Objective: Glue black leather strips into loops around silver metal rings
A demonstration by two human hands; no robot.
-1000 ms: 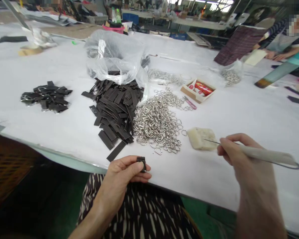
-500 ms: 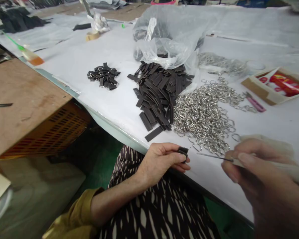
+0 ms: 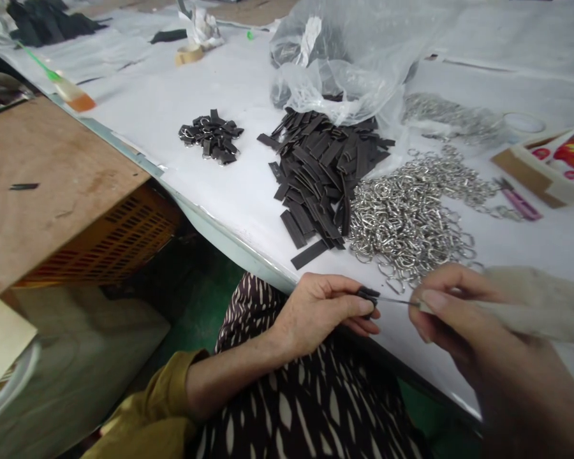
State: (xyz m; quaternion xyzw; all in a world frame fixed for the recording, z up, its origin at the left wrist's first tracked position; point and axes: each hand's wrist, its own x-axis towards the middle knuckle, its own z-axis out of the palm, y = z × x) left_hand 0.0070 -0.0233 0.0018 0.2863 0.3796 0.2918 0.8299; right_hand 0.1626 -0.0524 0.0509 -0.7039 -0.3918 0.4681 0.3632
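Note:
Just over the table's front edge, my left hand pinches a small folded dark strip between thumb and fingers. My right hand is closed round a pale, long-bodied needle-tipped tool, whose thin metal tip meets the strip's right end. Whether the tip touches it or goes inside cannot be made out. Beyond my left hand lies a pile of loose dark strips. Beside it spreads a heap of silver metal rings. Farther left sits a small pile of dark strips with rings.
A clear plastic bag stands behind the strips. Pink-handled snips and an open box with red packaging lie at the right. At the left are a green-nozzled bottle, a tape roll and an orange crate.
My right hand has moved left, bringing the tool's metal tip from a gap away up to the folded strip. My left hand keeps its pinch. The view has shifted slightly.

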